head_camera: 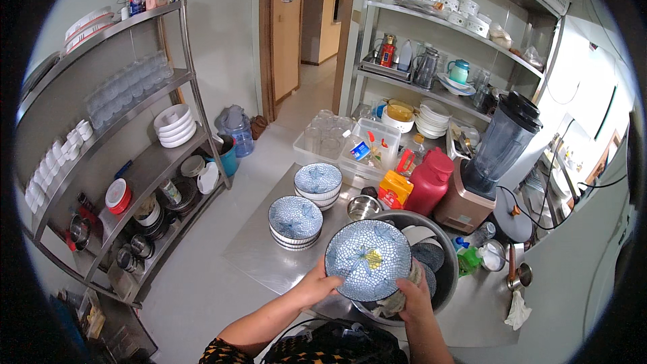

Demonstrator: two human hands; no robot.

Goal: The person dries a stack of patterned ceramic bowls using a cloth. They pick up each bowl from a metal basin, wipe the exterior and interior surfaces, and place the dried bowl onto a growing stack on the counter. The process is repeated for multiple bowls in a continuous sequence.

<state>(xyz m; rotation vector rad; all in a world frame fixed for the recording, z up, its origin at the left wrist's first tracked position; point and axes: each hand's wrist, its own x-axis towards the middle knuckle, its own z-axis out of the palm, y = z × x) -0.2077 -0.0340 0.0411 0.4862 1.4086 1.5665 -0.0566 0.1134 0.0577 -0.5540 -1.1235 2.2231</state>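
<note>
Both hands grip a round ceramic bowl [369,258] with a blue mosaic and leaf pattern and a yellow spot near its middle. My left hand [323,283] holds its left rim, thumb on the inside. On the right rim is my right hand [415,293], with a crumpled greyish cloth [391,306] also under its fingers. Below the bowl stands a large metal basin [447,288] holding several dark and white dishes [429,258], partly covered by the bowl. Two stacks of similar bowls, a nearer stack [295,220] and a farther stack [318,182], stand to the left.
The steel table [252,247] also bears a small metal bowl [364,207], a yellow packet [394,189], a red jug [429,182], a blender [485,177] and clear plastic bins [371,169]. Right of the basin are a green bottle [470,260] and small pans [520,275]. Shelving [194,86] stands left.
</note>
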